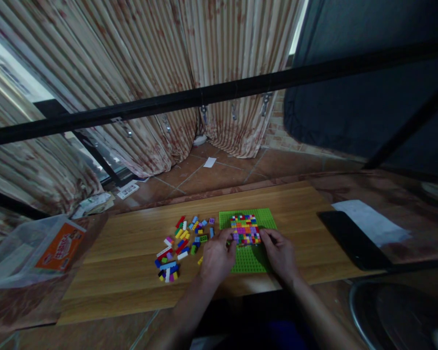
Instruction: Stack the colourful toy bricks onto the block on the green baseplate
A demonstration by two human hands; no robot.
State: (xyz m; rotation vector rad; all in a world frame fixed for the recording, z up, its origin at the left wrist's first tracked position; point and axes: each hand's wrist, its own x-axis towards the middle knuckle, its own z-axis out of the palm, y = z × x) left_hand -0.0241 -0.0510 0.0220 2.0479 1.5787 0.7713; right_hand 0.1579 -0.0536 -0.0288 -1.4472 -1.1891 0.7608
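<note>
A many-coloured slab of toy building bricks [245, 228] lies on or just above a green studded baseplate [251, 262]; I cannot tell whether it is pressed down. My left hand [219, 255] grips the slab's left edge with bent fingers, the thumb near its lower left corner. At the opposite side, my right hand [280, 252] has its fingertips closed against the right edge. Left of the baseplate, several loose bricks [183, 233] in mixed colours are scattered on the wooden table [124, 262]. My palms hide part of the baseplate.
A black phone-like slab [354, 240] lies at the table's right end beside a white sheet [372, 221]. A clear plastic box [22, 257] with an orange label stands off the left end. Beyond the table are a dark horizontal bar [160, 104] and striped curtains [149, 58].
</note>
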